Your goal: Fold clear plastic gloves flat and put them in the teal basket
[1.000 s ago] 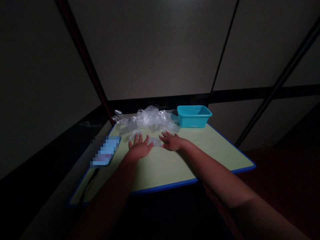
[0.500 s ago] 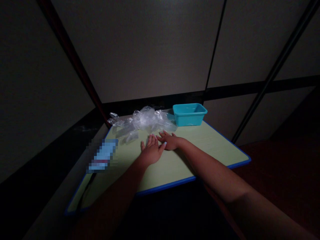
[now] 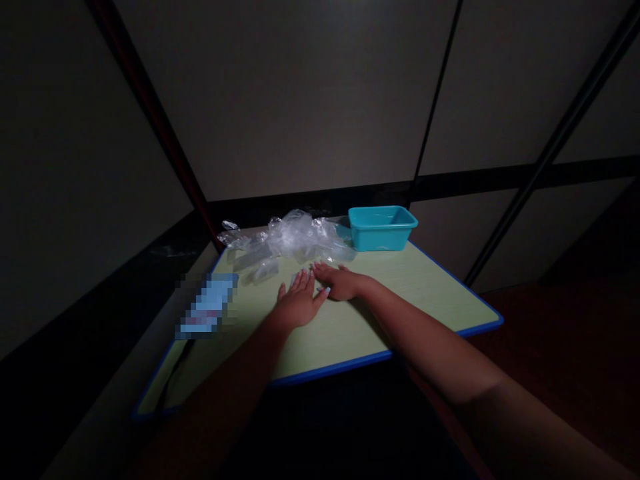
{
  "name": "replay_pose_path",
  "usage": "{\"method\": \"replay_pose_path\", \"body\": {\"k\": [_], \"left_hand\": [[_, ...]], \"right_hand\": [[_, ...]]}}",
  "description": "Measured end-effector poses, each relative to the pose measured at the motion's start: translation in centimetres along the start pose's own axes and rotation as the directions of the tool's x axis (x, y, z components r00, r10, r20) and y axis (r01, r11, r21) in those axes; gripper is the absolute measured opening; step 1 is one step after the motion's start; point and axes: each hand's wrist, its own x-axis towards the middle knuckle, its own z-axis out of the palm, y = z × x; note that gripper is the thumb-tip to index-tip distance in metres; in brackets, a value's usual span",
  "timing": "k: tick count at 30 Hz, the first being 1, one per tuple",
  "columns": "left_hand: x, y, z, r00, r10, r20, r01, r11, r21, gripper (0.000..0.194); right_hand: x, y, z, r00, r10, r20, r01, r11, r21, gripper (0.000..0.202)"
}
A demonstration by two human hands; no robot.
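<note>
Flat hands over a scrap of film, loose plastic kept behind, tub off to the side

At the far left, a pixelated phone-like slab (image 3: 211, 303) sits by the edge of the tabletop (image 3: 335, 340), probably there to stay out of the hands' way; its face is masked, so its use cannot be told. Next, crumpled clear plastic (image 3: 295, 238) lies heaped along the back, within easy reach yet leaving the front surface for both palms. A smaller folded piece (image 3: 266, 269) lies just in front of it.

The left hand (image 3: 299, 308) is palm down, fingers spread, a sliver of pale film showing by its fingertips; that spread would suit pressing something thin flat. The right hand (image 3: 343, 285) is also low and open, unclamped, angled in from the right, perhaps to steady the same spot. Whether the hands touch cannot be told. At the right rear, the teal tub (image 3: 381, 235) stands upright beside the heap, mouth up, handy for receiving things.
</note>
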Motion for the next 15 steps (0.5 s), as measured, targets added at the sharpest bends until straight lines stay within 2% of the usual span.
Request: {"method": "replay_pose_path", "body": {"k": [2, 7, 12, 15], "left_hand": [[-0.07, -0.06, -0.19, 1.0, 0.01, 0.016, -0.01, 1.0, -0.008, 0.077], [-0.34, -0.22, -0.7, 0.997, 0.052, 0.051, -0.051, 0.998, -0.026, 0.079], [-0.38, -0.36, -0.82, 0.997, 0.056, 0.046, -0.054, 0.998, -0.043, 0.077], [-0.31, -0.5, -0.78, 0.998, 0.05, 0.034, -0.049, 0.998, -0.031, 0.075]], "right_hand": [[0.06, 0.1, 0.09, 1.0, -0.028, -0.004, 0.028, 0.999, 0.028, 0.072], [0.13, 0.32, 0.01, 1.0, -0.007, -0.001, 0.007, 0.997, 0.074, 0.071], [0.12, 0.4, -0.08, 0.999, 0.01, -0.044, -0.007, 0.997, 0.083, 0.074], [0.14, 0.26, -0.06, 0.997, 0.01, -0.078, -0.003, 0.995, 0.098, 0.067]]}}
